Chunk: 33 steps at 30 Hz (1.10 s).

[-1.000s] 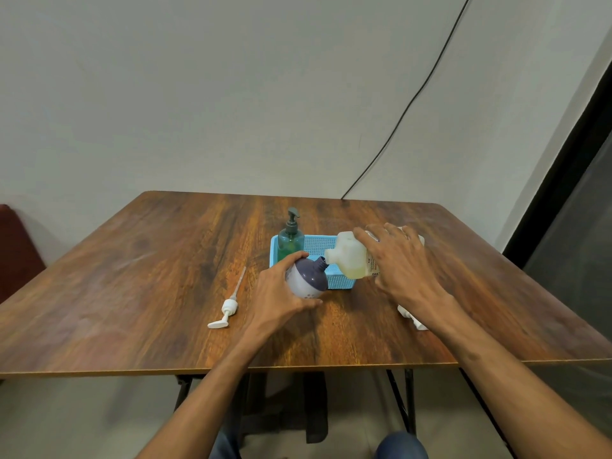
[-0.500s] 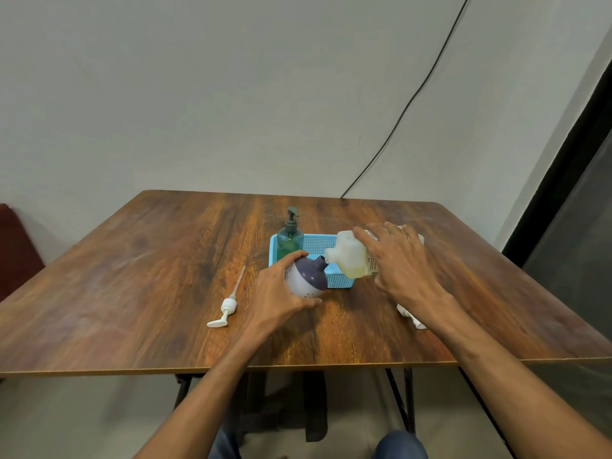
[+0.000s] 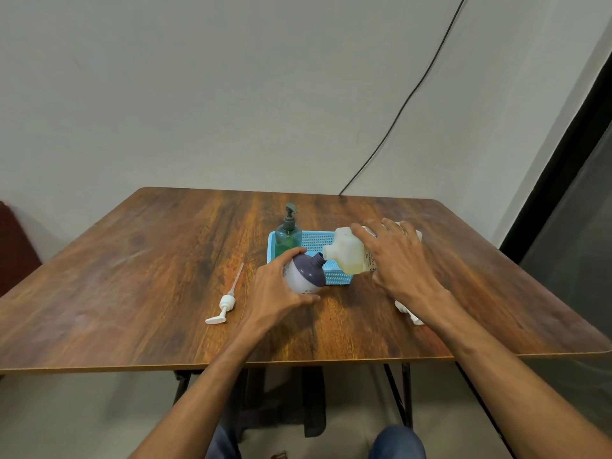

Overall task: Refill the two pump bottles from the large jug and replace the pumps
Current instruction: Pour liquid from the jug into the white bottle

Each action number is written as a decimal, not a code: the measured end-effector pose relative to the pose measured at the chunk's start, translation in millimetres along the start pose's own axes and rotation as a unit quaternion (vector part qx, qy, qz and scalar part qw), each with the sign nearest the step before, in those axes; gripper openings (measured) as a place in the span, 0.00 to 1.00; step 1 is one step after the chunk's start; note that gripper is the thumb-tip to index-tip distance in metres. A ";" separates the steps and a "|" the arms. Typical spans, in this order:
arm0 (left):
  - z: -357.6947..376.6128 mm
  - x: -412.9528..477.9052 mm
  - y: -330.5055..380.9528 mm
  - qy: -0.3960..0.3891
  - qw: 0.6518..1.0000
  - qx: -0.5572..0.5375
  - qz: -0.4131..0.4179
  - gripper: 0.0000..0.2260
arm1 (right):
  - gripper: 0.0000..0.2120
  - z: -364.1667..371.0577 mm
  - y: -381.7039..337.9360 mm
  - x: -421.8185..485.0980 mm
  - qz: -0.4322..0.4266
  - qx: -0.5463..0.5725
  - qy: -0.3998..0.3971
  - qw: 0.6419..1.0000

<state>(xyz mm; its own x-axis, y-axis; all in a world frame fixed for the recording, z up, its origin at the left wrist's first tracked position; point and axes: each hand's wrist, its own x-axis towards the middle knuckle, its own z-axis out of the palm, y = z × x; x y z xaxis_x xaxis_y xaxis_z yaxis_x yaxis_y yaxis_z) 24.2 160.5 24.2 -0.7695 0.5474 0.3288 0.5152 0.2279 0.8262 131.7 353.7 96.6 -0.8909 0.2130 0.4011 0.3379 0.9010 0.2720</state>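
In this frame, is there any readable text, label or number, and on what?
Jug label, beside the right hand: dark and red print, too small and blurred to read.
Round bottle in the left hand: none.
Green bottle: none visible.

A brown wooden table (image 3: 139,279) holds a few things. A blue basket (image 3: 334,276) sits near the middle. A white pump (image 3: 225,306) with a long thin tube lies flat to the left of it. Another small white thing (image 3: 409,311) lies on the right, partly hidden behind an arm.
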 end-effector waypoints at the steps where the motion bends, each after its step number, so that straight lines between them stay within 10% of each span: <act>1: 0.5 0.4 -0.3 -0.001 1.000 0.001 -0.005 0.43 | 0.40 0.1 0.0 -0.1 -0.001 -0.001 0.000 1.000; 33: 3.7 2.6 -8.7 0.004 1.000 -0.008 0.030 0.43 | 0.39 -4.0 0.8 -1.4 -0.001 -0.017 -0.002 1.000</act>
<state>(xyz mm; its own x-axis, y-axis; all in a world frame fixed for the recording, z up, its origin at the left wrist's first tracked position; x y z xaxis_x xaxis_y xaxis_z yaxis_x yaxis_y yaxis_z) 19.1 162.9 16.2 -0.7407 0.5533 0.3811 0.5537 0.1814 0.8127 134.4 352.6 99.8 -0.8927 0.2129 0.3971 0.3460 0.8884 0.3016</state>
